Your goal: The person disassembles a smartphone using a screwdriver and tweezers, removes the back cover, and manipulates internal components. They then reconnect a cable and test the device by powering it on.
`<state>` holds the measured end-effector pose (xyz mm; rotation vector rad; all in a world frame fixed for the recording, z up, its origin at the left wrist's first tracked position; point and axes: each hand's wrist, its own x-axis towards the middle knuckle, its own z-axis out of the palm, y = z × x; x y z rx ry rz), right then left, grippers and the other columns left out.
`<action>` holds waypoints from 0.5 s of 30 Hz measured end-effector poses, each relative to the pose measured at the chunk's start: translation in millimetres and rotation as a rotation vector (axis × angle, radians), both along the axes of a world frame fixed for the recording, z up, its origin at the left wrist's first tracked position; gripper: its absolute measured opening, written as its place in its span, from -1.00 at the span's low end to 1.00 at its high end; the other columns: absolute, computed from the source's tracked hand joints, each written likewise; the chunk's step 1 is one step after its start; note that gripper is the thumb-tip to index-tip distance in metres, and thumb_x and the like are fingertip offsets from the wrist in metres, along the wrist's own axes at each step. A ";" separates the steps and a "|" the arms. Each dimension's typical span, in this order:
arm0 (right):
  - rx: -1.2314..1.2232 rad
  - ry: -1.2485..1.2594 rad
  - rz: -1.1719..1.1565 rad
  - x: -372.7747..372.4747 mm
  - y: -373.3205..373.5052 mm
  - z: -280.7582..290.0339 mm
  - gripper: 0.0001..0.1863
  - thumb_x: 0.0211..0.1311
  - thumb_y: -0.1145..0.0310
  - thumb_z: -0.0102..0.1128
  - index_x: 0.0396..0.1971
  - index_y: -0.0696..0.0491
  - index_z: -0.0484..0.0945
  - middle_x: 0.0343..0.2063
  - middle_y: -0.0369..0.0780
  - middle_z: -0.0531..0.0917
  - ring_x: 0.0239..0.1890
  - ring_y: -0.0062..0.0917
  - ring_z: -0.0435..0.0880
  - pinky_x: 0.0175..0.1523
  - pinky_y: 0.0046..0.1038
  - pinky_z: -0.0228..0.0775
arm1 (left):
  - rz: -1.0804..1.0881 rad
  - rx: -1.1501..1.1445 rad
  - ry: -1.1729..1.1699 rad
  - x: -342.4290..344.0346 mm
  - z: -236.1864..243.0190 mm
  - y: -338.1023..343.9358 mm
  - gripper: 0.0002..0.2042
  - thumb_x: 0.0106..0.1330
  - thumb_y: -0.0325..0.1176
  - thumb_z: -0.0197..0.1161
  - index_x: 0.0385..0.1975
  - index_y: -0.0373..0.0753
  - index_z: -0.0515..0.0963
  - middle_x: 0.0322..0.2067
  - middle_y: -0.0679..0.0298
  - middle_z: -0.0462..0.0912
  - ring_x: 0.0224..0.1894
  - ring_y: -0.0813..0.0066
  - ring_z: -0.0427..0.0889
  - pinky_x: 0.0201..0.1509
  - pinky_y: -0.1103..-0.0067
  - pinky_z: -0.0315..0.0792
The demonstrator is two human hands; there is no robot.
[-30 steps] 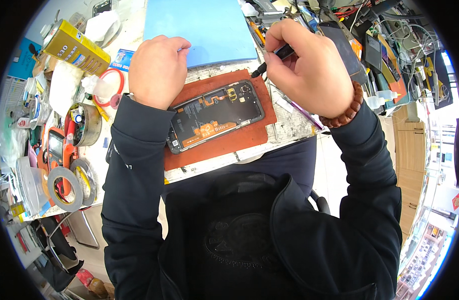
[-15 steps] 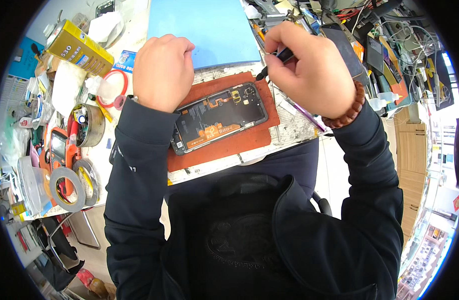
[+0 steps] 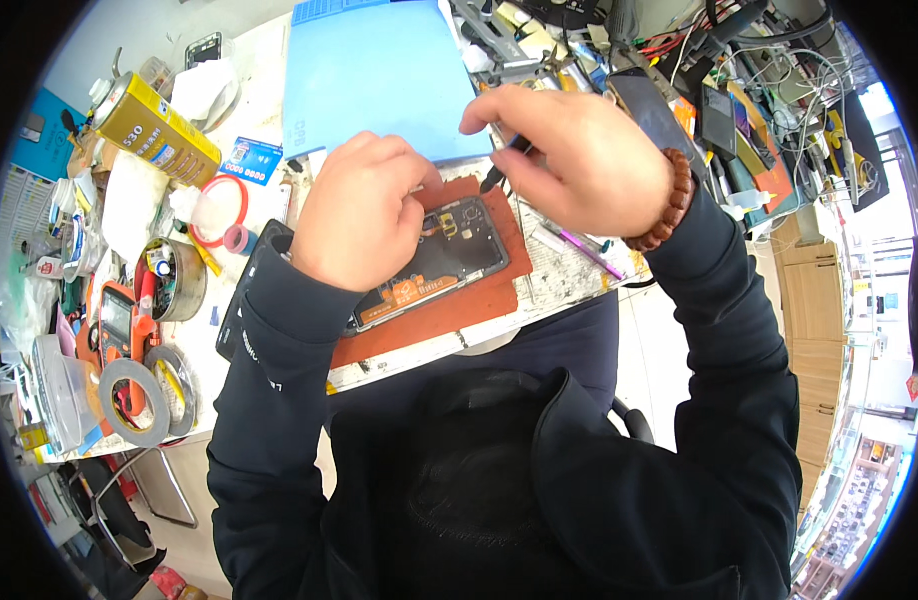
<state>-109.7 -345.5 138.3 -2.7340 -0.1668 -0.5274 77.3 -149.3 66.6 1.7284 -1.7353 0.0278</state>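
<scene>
An opened smartphone with its inner parts showing lies on a reddish-brown mat. My left hand hovers over the phone's left part and hides it. Its fingers are curled inward, and what they hold, if anything, is out of sight. To the upper right of the phone is my right hand, with a black pen-shaped tool between its fingers. The tool's lower end points down near the phone's upper right corner.
A blue mat lies behind the phone. On the left stand a yellow can, a round tin, tape rolls and an orange meter. Another dark phone, cables and tools crowd the right. A purple stick lies near my right wrist.
My left hand has moved down and right, now covering part of the phone. My right hand has shifted left and down with the tool, its index finger more stretched. The view has shifted slightly.
</scene>
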 end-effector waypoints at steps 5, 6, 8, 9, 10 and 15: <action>-0.188 0.090 -0.162 2.8 4.5 4.3 -0.73 0.35 0.46 0.44 0.01 0.10 0.69 -0.30 -0.07 0.76 -0.25 -0.06 0.79 -0.15 -0.14 0.62 | -0.010 -0.015 0.046 -2.4 0.7 1.8 -0.73 0.18 -0.68 0.24 -0.20 -0.27 0.78 -0.22 0.13 0.76 -0.05 -0.03 0.69 0.08 0.18 0.60; -0.155 -0.008 -0.094 5.2 5.5 4.2 -0.75 0.36 0.43 0.47 -0.02 0.09 0.69 -0.34 -0.08 0.75 -0.29 -0.07 0.78 -0.19 -0.15 0.61 | -0.015 -0.007 0.046 -2.5 0.1 2.1 -0.73 0.18 -0.69 0.24 -0.20 -0.27 0.78 -0.22 0.13 0.76 -0.05 -0.03 0.69 0.08 0.17 0.60; -0.091 -0.159 0.004 9.5 8.5 2.8 -0.77 0.38 0.37 0.52 -0.07 0.07 0.68 -0.43 -0.12 0.75 -0.36 -0.08 0.78 -0.26 -0.16 0.59 | -0.029 -0.014 0.052 -2.3 -1.9 1.3 -0.72 0.19 -0.69 0.23 -0.19 -0.26 0.78 -0.22 0.13 0.77 -0.05 -0.04 0.68 0.08 0.17 0.60; -0.070 -0.130 -0.030 9.2 10.4 3.0 -0.79 0.38 0.40 0.49 -0.07 0.08 0.69 -0.41 -0.11 0.76 -0.34 -0.08 0.79 -0.24 -0.16 0.60 | -0.031 0.005 0.055 -2.0 -2.9 0.7 -0.73 0.20 -0.69 0.23 -0.20 -0.25 0.78 -0.24 0.14 0.77 -0.07 -0.04 0.69 0.06 0.17 0.59; -0.050 -0.101 -0.075 9.8 12.7 2.5 -0.79 0.37 0.43 0.46 -0.06 0.08 0.69 -0.38 -0.10 0.77 -0.31 -0.08 0.81 -0.22 -0.16 0.61 | -0.037 -0.003 0.051 -2.1 -4.1 0.0 -0.73 0.20 -0.69 0.23 -0.21 -0.25 0.78 -0.24 0.15 0.77 -0.07 -0.04 0.69 0.06 0.17 0.59; -0.116 -0.046 -0.083 6.0 16.9 11.2 -0.74 0.34 0.51 0.39 0.00 0.12 0.69 -0.27 -0.03 0.80 -0.26 -0.06 0.83 -0.15 -0.16 0.66 | -0.045 0.005 0.034 -1.6 -7.3 -0.2 -0.75 0.20 -0.69 0.24 -0.22 -0.25 0.77 -0.25 0.14 0.77 -0.11 -0.03 0.68 0.05 0.16 0.58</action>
